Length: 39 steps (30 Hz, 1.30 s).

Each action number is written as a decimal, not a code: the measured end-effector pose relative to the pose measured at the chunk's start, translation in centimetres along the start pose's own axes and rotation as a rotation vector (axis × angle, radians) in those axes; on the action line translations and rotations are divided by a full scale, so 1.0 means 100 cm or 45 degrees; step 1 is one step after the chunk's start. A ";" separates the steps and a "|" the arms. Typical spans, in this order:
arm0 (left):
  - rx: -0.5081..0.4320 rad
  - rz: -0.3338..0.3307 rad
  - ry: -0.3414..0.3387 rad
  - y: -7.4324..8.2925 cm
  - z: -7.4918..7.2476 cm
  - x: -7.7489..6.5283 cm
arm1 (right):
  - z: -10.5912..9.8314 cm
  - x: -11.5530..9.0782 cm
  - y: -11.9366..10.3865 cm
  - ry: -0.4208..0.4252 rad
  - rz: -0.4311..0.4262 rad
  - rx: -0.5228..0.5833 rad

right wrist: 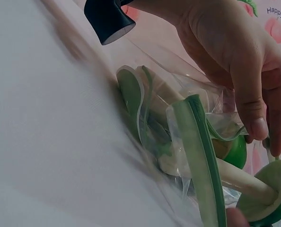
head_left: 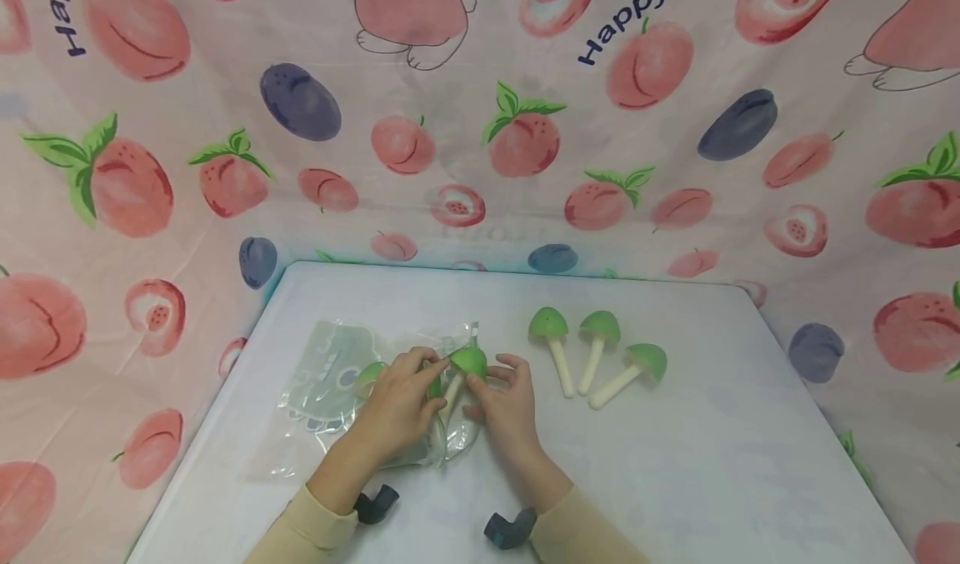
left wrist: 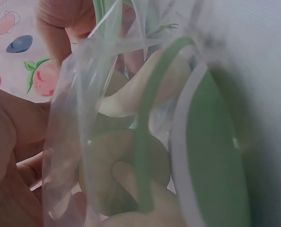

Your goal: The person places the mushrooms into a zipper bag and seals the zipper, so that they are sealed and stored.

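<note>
My right hand (head_left: 510, 397) pinches a green-capped toy mushroom (head_left: 470, 361) by its cap, at the mouth of a clear zip bag (right wrist: 197, 151). Its cream stem (right wrist: 244, 182) slants back toward the bag, whose zip strip is green. From the other side my left hand (head_left: 401, 401) holds the bag's edge between thumb and fingers, its index fingertip right at the mushroom cap. More toy mushrooms show through the plastic, one with its green cap (head_left: 371, 374) left of the left hand. The left hand hides part of the bag in the head view.
Three more toy mushrooms, a left one (head_left: 549, 324), a middle one (head_left: 600, 328) and a right one (head_left: 647, 362), lie on the white table (head_left: 720, 464) right of my hands. Peach-printed cloth (head_left: 465, 156) hangs behind the table and along its sides.
</note>
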<state>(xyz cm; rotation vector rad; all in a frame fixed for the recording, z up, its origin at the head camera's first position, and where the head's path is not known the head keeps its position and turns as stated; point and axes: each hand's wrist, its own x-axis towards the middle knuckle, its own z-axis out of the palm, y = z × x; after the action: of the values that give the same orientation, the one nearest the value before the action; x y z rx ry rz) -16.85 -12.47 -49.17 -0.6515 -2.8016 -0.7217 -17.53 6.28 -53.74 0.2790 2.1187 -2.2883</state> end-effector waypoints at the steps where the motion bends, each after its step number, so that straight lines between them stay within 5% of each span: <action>1: -0.003 0.002 0.003 0.000 0.000 0.000 | 0.000 0.000 0.000 0.000 0.010 -0.011; 39: -0.014 0.034 0.026 0.003 -0.001 0.001 | -0.001 0.007 -0.004 -0.074 0.086 0.071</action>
<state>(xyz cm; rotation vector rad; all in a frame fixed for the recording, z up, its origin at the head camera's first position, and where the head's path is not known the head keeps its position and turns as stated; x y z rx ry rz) -16.81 -12.18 -48.93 -0.6785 -2.7665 -0.7356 -18.25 6.51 -53.41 0.2767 1.9900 -2.2914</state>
